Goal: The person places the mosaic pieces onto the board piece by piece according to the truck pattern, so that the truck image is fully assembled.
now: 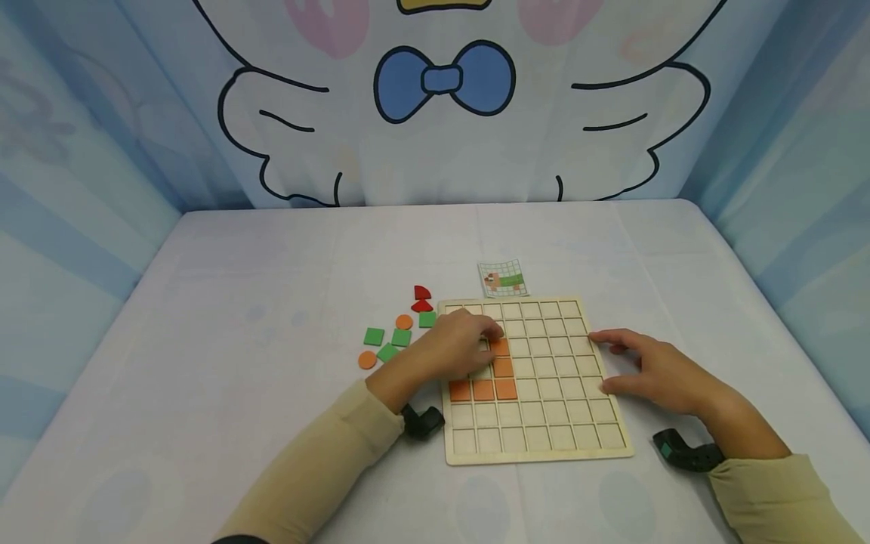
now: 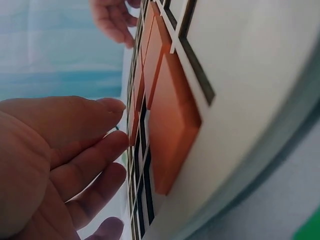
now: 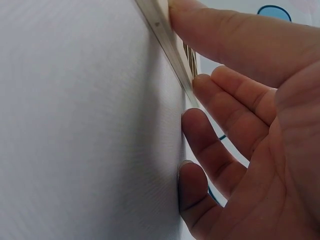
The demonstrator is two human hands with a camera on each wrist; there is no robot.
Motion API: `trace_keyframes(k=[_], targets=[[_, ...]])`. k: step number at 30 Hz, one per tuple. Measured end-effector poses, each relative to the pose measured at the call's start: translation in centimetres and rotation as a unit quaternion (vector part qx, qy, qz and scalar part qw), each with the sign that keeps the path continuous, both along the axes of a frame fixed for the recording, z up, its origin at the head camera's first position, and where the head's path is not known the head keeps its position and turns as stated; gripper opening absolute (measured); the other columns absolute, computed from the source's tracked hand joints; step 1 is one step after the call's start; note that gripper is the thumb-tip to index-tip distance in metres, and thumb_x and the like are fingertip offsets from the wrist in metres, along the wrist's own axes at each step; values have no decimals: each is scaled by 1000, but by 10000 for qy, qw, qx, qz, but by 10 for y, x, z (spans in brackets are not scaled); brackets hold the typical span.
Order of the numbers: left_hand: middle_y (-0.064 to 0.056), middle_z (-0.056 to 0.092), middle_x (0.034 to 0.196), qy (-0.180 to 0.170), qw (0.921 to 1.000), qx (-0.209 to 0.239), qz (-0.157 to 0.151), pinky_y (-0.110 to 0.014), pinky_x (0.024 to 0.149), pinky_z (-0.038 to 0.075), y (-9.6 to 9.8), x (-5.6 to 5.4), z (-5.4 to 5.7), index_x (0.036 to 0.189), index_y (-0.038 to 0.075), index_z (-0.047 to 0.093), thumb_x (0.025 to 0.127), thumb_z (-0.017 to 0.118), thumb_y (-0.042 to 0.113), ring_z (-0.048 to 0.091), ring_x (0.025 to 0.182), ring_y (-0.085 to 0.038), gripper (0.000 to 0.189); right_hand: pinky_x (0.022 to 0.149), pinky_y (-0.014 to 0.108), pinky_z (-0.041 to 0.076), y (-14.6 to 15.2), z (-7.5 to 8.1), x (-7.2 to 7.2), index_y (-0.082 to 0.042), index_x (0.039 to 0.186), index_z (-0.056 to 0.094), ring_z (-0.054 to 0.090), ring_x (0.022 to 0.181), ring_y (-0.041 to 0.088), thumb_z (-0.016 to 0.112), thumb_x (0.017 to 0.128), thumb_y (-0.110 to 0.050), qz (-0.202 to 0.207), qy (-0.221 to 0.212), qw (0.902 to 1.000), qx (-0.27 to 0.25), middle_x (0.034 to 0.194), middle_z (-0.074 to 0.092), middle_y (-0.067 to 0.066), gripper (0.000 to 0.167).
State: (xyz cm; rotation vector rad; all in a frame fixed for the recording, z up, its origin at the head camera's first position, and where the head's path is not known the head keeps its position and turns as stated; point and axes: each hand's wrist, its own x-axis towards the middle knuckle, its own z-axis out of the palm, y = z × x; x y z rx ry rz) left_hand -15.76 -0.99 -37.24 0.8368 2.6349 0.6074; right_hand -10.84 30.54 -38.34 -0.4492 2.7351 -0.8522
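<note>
Touching the grid board (image 1: pixel 544 414), right hand (image 1: pixel 655 370) loosely spread; left hand (image 1: pixel 454 346), fingers relaxed, by orange squares (image 1: pixel 506 389)

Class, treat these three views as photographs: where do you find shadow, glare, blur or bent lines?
Head: soft, fairly even light, no harsh glare; left wrist: the straight-edged board looks bowed along its near rim, and a green patch in the corner is blurred, too cropped to identify; right wrist: a broad, soft-edged shadow lies on the white tablecloth alongside the board.
</note>
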Motion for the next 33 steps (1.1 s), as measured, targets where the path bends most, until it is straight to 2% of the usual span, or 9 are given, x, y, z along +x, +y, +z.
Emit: trace_keyframes(k=[7, 13, 24, 27, 29, 33], targets=[[4, 66, 127, -185, 9992, 316, 127, -30, 98, 44, -12, 2, 3, 133, 13, 65, 95, 68, 18, 54, 123, -18, 38, 90, 52, 41, 0, 0, 0, -8, 143, 51, 51, 117, 36, 82, 84, -31, 5, -9, 10000, -34, 133, 55, 19, 70], [1, 65, 130, -147, 9981, 522, 292, -36, 98, 46, -32, 5, 10, 134, 12, 64, 94, 70, 17, 51, 128, -21, 42, 89, 51, 41, 1, 1, 1, -8, 142, 52, 52, 115, 35, 82, 84, -31, 32, 65, 10000, -44, 129, 57, 18, 69], [-3, 63, 130, 147, 9975, 297, 625, -44, 102, 43, -61, 17, 15, 134, 13, 64, 91, 75, 20, 52, 124, -23, 45, 90, 53, 41, 2, 0, 1, -8, 142, 52, 53, 115, 37, 82, 84, -32, 51, 111, 9999, 8, 128, 57, 19, 69], [-3, 63, 130, 172, 9964, 221, 796, -43, 100, 44, -71, 16, 14, 136, 14, 63, 91, 75, 21, 52, 122, -23, 47, 90, 53, 41, 2, 0, 1, -8, 142, 52, 53, 114, 36, 82, 84, -31, 85, 151, 9998, -15, 128, 57, 18, 69], [-4, 64, 127, 252, 9957, 134, 880, -43, 98, 46, -76, 14, 13, 136, 13, 63, 91, 76, 22, 53, 120, -23, 48, 90, 54, 41, 1, -1, 1, -8, 142, 52, 53, 114, 35, 82, 84, -31, 98, 164, 9998, -23, 128, 57, 18, 68], [-5, 66, 117, 170, 9934, -10, 1139, -41, 93, 49, -85, 8, 10, 137, 15, 62, 90, 76, 23, 53, 115, -23, 50, 91, 54, 41, 1, -1, 1, -8, 142, 52, 53, 114, 36, 81, 84, -31, 81, 114, 9999, -39, 127, 57, 18, 68]])
